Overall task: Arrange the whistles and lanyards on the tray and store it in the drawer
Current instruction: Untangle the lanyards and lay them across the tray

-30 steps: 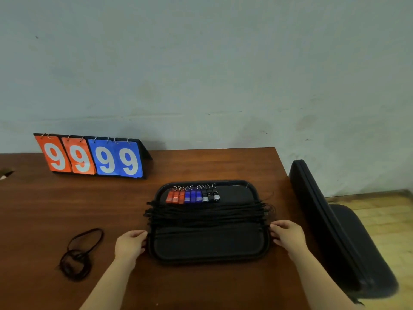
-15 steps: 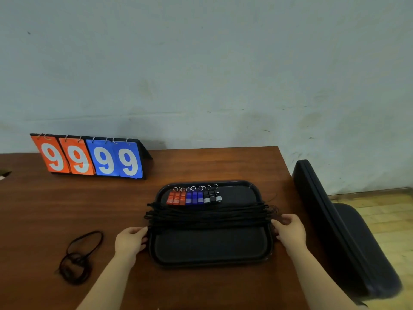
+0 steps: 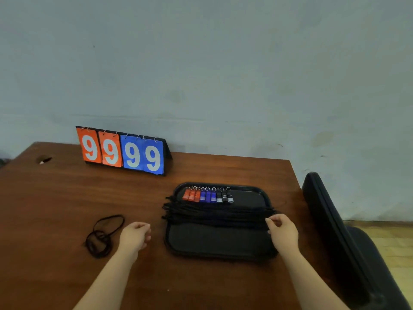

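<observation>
Pickup: move left hand (image 3: 135, 237), loosely curled, empty, to loose lanyard (image 3: 105, 236). Steady lanyard bundle (image 3: 219, 212) with right hand (image 3: 282, 229), fingers curled at cord ends; grip unclear.

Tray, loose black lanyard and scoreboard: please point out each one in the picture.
tray (image 3: 220, 241), head view, bare near floor.
loose black lanyard (image 3: 100, 236), head view, its bunched coil.
scoreboard (image 3: 131, 154), head view, left blue card.
</observation>
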